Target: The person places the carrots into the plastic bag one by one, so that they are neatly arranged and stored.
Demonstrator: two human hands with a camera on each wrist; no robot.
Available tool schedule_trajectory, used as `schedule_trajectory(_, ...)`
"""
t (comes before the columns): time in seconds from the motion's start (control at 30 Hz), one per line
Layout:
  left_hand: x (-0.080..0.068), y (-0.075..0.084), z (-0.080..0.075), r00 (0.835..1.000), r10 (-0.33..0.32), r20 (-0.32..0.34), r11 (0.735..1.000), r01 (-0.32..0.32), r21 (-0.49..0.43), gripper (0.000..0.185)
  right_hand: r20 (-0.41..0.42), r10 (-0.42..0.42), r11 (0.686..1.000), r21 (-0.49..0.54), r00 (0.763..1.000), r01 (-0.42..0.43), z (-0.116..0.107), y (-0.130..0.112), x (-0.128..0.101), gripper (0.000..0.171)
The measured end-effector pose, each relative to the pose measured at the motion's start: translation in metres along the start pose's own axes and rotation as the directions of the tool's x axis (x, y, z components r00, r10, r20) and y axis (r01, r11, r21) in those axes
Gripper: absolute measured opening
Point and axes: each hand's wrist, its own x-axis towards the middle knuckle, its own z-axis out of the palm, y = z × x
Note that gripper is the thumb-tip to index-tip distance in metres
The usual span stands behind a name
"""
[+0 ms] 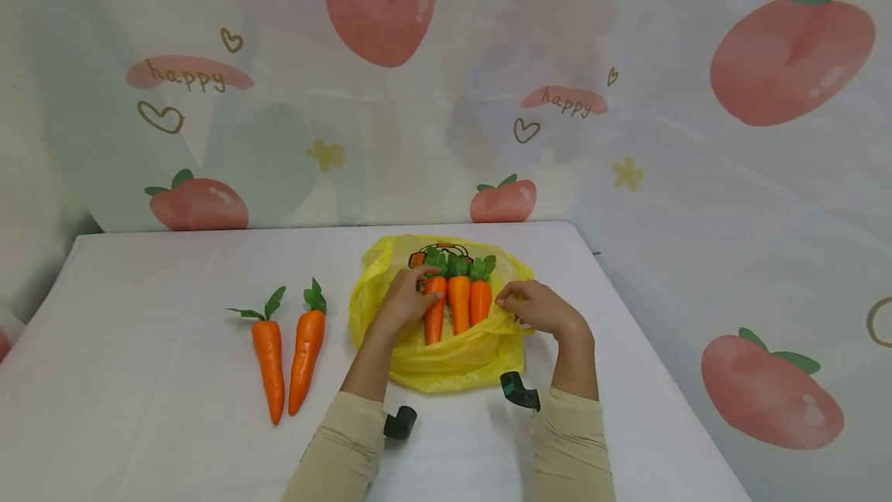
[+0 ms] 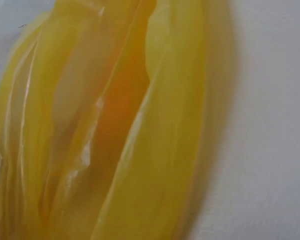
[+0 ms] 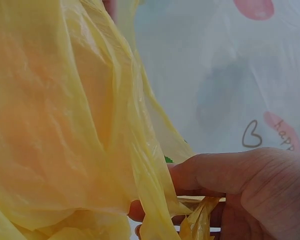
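Head view: yellow plastic bag (image 1: 446,347) lies on the white table (image 1: 139,285), mouth turned away from the person. Three carrots (image 1: 458,302) lie side by side in the bag, leaves at its mouth. Left hand (image 1: 404,302) rests curled on the leftmost of these, fingers around it. Right hand (image 1: 533,307) pinches the bag's right edge. Two loose carrots (image 1: 287,355) lie left of the bag, well apart from it.

Left wrist view: only folds of the bag (image 2: 115,130) and bare table beside them; hand not visible.

Right wrist view: thumb and fingers (image 3: 225,172) close on a bunched strip of bag film (image 3: 200,220).

Judgement: the carrot seats best if the right hand holds the mouth taut and open while the left slides the carrot in parallel to its neighbours, without snagging the film.
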Motion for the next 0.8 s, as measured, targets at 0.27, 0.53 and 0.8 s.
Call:
schedule_trajectory(0.27, -0.007, 0.007, -0.007, 1.0, 0.02, -0.009, 0.999, -0.02, -0.042, 0.042, 0.0, -0.006, 1.0, 0.006, 1.0, 0.006, -0.002, 0.001, -0.002, 0.023)
schedule_trajectory(0.53, -0.014, 0.023, -0.021, 0.997, 0.075, -0.024, 0.995, -0.076, -0.067, 0.044, 0.008, -0.019, 1.0, 0.018, 1.0, 0.019, -0.002, 0.001, -0.002, 0.023)
schedule_trajectory(0.8, -0.025, 0.03, -0.029, 0.996, 0.087, -0.037, 0.992, -0.089, -0.085, 0.043, 0.014, -0.029, 0.999, 0.015, 0.999, 0.029, -0.003, -0.002, -0.003, 0.023)
